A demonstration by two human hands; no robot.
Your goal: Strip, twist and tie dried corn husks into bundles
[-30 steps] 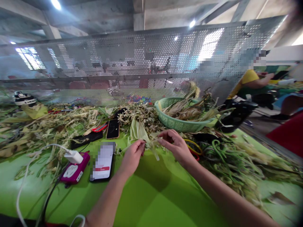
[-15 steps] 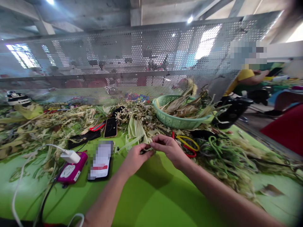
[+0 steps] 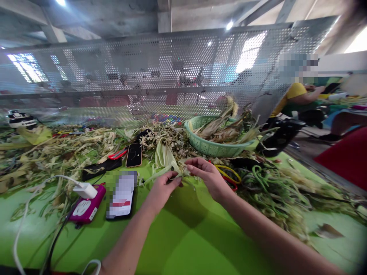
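Over the green table, my left hand (image 3: 166, 188) pinches a thin strip of dried husk, mostly hidden by its thumb and fingers. A fine pale strand (image 3: 189, 184) sticks out to the right of its fingertips. My right hand (image 3: 207, 176) is up and to the right, apart from the left, its thumb and index finger drawn close together beside pale husk scraps. Whatever is between them is too small to make out. Just beyond both hands lies a bundle of pale green corn husk (image 3: 164, 154), its leaves fanned toward the back.
A green plastic basket (image 3: 220, 147) holds dry husks. Left are a lit phone (image 3: 122, 196), a dark phone (image 3: 134, 154), a red-handled cutter (image 3: 117, 153) and a magenta power strip (image 3: 88, 204). Yellow-handled scissors (image 3: 229, 172) lie right, beside green fibres (image 3: 269, 187). A person (image 3: 298, 93) sits beyond.
My hands were together at the fingertips and have come apart. The right hand has moved slightly up and right; the left has shifted slightly left. A strand now shows by the left fingertips.
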